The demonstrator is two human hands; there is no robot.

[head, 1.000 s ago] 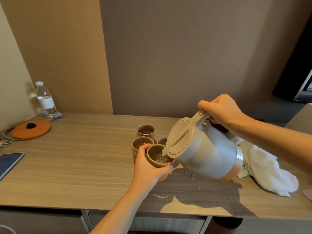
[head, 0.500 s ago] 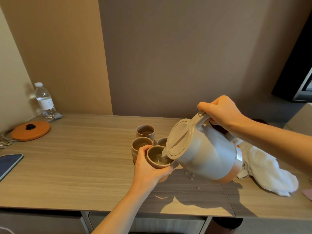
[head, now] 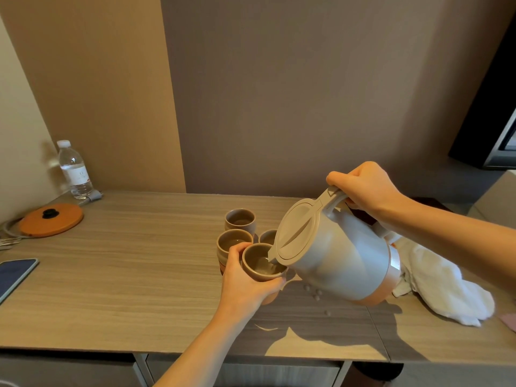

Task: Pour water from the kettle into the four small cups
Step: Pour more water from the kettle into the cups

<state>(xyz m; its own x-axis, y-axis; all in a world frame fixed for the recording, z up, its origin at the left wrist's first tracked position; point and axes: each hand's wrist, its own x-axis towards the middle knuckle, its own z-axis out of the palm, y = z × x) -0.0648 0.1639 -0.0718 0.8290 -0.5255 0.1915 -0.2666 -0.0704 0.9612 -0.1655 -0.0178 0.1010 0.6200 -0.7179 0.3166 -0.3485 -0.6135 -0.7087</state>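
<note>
1. My right hand (head: 363, 188) has its fingers wrapped on the handle of the kettle (head: 337, 252), which is tilted, spout over the nearest cup (head: 262, 263).
2. Left hand (head: 245, 277), fingers curled round that cup, holds it just above the surface (head: 125, 275).
3. The other three cups (head: 239, 219) sit just behind.
4. I'd tilt slowly and keep the spout inside the rim: droplets (head: 315, 293) already on the surface.
5. Stop short of brim.

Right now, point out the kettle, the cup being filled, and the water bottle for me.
kettle (head: 339, 263): head view, on its grey side wall.
cup being filled (head: 258, 264): head view, on its inner wall.
water bottle (head: 74, 171): head view, on its label area.
</note>
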